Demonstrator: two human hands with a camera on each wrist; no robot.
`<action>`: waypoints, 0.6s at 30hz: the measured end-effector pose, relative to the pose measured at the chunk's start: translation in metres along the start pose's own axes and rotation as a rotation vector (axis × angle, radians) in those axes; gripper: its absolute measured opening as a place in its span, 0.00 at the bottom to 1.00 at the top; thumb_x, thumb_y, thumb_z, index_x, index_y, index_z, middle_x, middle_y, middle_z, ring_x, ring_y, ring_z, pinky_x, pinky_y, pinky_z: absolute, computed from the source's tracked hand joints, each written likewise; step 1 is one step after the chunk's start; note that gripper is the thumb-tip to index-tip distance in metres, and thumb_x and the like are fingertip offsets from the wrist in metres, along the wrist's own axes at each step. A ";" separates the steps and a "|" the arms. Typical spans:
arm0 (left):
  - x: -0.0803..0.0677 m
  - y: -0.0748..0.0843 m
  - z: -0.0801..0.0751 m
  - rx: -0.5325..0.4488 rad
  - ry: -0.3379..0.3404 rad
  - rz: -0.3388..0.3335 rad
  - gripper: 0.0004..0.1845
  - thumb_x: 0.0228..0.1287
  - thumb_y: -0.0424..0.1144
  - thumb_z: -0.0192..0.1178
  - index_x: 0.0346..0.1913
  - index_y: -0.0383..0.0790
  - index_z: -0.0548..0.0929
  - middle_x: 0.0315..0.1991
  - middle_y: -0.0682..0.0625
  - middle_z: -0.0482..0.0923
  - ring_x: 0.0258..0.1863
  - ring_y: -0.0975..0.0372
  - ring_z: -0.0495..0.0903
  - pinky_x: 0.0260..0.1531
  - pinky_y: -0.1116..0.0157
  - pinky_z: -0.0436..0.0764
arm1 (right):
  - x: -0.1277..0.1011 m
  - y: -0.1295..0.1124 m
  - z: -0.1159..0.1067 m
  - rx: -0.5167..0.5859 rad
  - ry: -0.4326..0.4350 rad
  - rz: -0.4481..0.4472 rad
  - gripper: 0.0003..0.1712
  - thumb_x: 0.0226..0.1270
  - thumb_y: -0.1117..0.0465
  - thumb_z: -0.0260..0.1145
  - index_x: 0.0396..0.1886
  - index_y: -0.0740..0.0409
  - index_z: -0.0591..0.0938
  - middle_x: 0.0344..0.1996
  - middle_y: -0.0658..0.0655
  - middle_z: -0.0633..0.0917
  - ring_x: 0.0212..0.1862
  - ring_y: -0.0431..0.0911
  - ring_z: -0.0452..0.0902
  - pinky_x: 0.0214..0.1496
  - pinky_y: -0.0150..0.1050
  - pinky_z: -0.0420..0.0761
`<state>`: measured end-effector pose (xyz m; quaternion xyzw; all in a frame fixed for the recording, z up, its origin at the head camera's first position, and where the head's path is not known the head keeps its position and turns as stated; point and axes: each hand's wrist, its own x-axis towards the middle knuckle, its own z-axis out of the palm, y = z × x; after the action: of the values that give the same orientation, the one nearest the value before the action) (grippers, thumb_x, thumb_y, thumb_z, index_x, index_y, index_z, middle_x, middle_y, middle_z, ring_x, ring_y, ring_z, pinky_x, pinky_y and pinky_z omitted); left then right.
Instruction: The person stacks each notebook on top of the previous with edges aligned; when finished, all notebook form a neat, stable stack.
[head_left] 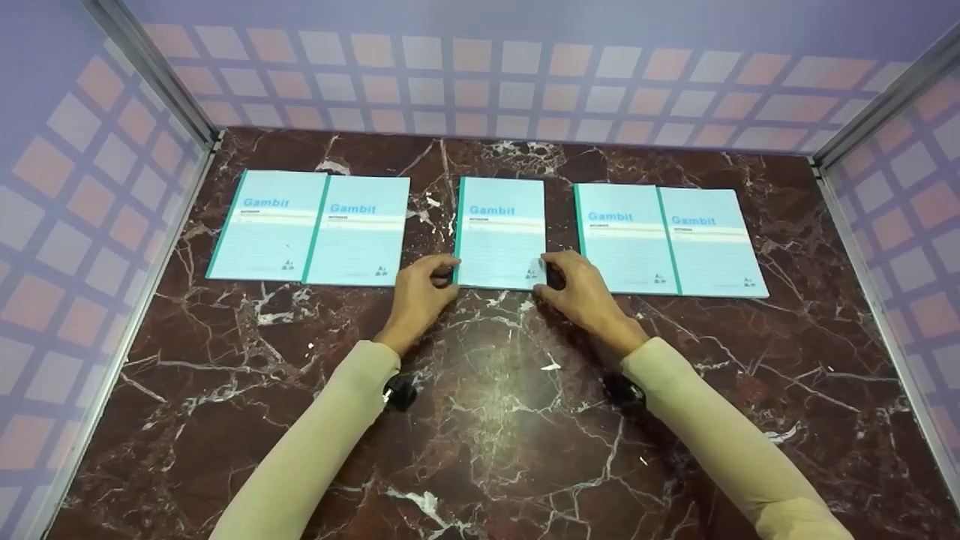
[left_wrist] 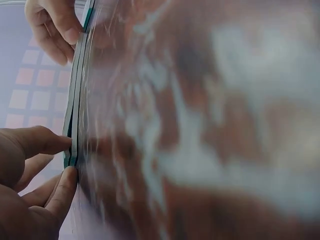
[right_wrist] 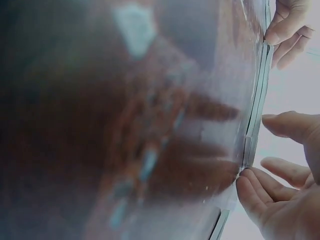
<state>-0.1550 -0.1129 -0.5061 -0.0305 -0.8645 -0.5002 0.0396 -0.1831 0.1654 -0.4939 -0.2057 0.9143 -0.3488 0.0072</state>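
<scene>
A light blue "Gambit" notebook [head_left: 500,232] with a green spine lies flat in the middle of the table. At its near left corner my left hand [head_left: 421,294] holds the spine edge between bent fingers and thumb. Opposite, my right hand [head_left: 585,289] grips the near right corner with curled fingers, the thumb on the front edge. In the left wrist view, the notebook edge [left_wrist: 76,100] shows two layers with a thin gap near the left fingertips. The right wrist view also shows layered edges [right_wrist: 258,95] beside the right hand [right_wrist: 285,185].
Two similar notebooks lie side by side at left, a far-left one [head_left: 262,232] and its neighbour [head_left: 356,240]. To the right lies another pair, an inner notebook [head_left: 622,244] and an outer one [head_left: 712,251]. Patterned panels [head_left: 517,67] wall the dark marbled table [head_left: 480,435].
</scene>
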 end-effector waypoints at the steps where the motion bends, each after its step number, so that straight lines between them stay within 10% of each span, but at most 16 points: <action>1: 0.000 -0.001 -0.003 0.001 0.005 -0.002 0.19 0.65 0.22 0.70 0.58 0.32 0.88 0.60 0.39 0.84 0.55 0.49 0.86 0.55 0.59 0.87 | 0.000 0.000 0.000 0.002 0.019 -0.012 0.31 0.67 0.66 0.77 0.65 0.75 0.79 0.59 0.72 0.82 0.61 0.65 0.78 0.66 0.57 0.79; 18: -0.002 -0.019 -0.068 0.018 0.152 -0.071 0.21 0.64 0.26 0.73 0.61 0.31 0.86 0.59 0.35 0.84 0.55 0.43 0.86 0.57 0.53 0.86 | 0.026 -0.029 0.019 0.027 0.063 -0.167 0.27 0.71 0.67 0.74 0.66 0.71 0.79 0.59 0.68 0.83 0.60 0.61 0.79 0.62 0.55 0.81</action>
<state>-0.1523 -0.1811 -0.4894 0.0387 -0.8640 -0.4942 0.0876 -0.1933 0.1242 -0.4866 -0.2701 0.8889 -0.3669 -0.0477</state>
